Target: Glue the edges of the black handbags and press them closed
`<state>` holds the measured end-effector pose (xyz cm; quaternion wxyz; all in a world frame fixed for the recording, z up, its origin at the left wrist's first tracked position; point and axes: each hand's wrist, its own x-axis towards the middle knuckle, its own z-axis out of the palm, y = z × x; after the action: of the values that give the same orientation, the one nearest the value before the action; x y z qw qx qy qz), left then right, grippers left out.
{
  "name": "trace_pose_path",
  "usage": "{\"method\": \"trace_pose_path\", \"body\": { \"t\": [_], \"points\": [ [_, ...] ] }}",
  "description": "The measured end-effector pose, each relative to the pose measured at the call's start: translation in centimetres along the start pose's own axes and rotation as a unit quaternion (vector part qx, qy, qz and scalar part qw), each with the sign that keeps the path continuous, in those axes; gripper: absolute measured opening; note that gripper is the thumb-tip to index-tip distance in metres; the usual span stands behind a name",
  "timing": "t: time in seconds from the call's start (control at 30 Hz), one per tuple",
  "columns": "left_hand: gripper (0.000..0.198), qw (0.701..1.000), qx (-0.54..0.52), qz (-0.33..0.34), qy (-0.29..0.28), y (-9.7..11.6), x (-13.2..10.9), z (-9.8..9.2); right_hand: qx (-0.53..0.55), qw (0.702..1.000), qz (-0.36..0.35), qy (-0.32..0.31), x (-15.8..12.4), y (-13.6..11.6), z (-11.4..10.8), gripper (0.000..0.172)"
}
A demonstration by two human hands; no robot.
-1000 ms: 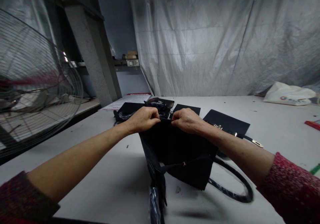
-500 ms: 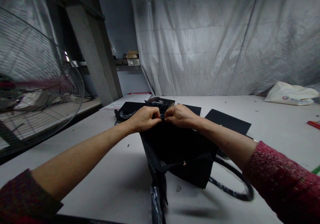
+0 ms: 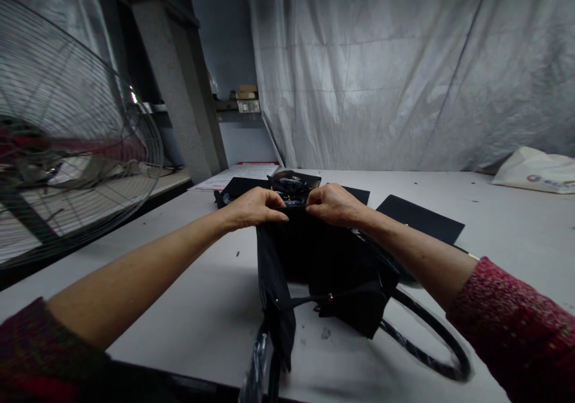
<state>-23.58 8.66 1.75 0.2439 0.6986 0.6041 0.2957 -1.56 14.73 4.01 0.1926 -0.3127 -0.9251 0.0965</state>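
A black handbag (image 3: 287,235) stands on the table in front of me, with its open side toward me. Its far upper edge lies between the thumb and fingers of my left hand (image 3: 254,208). A short way to the right, my right hand (image 3: 335,205) pinches the same edge. One handle (image 3: 426,310), wrapped in clear plastic, loops out on the bag's right. Another wrapped handle (image 3: 255,361) hangs over the near table edge. A thin strap with a small metal stud (image 3: 331,297) crosses the bag's near side. The fingertips behind the edge are partly hidden.
More black bag pieces (image 3: 420,220) lie on the white table (image 3: 197,307), and others sit behind my hands. A printed sheet (image 3: 220,178) is at the far left. A large wire fan (image 3: 81,133) stands left; a white cloth bag (image 3: 536,169) lies far right.
My hands have moved slightly apart along the bag's edge. The near side of the bag has opened wider, showing table through it. The whole view has shifted a little.
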Motion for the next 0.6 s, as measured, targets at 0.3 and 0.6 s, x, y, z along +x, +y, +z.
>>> {"method": "trace_pose_path", "body": {
  "t": [0.3, 0.6],
  "points": [
    [0.021, 0.963, 0.253, 0.091, 0.033, 2.3, 0.0, -0.1, 0.003, 1.0, -0.005, -0.004, -0.3, -0.4, 0.0, 0.017],
    [0.023, 0.965, 0.238, 0.114, 0.003, 2.3, 0.1, -0.3, 0.054, 0.997, -0.042, -0.035, 0.2, 0.5, 0.1, 0.019]
  ]
}}
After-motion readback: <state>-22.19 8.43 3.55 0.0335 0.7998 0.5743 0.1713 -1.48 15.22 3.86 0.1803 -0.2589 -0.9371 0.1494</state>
